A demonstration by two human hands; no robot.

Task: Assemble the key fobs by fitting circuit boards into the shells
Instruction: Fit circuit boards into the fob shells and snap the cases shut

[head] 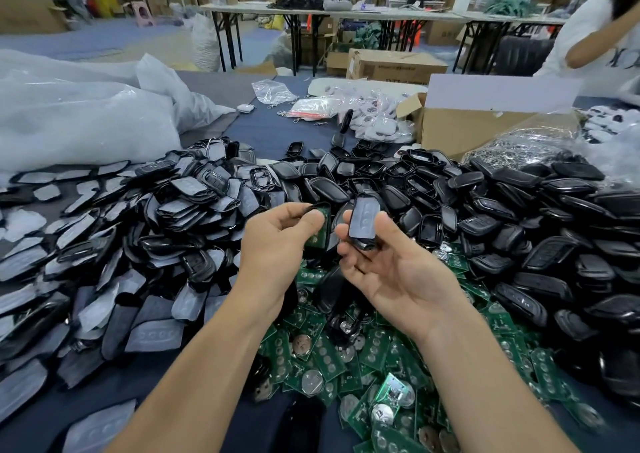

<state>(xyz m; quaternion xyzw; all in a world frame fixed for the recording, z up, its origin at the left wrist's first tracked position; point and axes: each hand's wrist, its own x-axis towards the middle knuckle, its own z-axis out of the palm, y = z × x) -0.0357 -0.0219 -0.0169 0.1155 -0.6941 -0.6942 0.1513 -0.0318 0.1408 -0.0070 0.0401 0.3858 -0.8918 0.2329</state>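
Left hand (277, 245), thumb & fingers curled, pinches a green board (321, 233). Right hand (391, 269), palm up, fingers curled round a black shell (362, 222), just beside the board; can't tell if they touch. Both are held over the heap of boards (346, 359) on the table (270, 130), w/ a shell pile (519, 231) to the right

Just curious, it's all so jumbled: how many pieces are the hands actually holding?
2. A green circuit board pinched in the left hand, and a black shell gripped in the right hand. Fingers may hide another piece.
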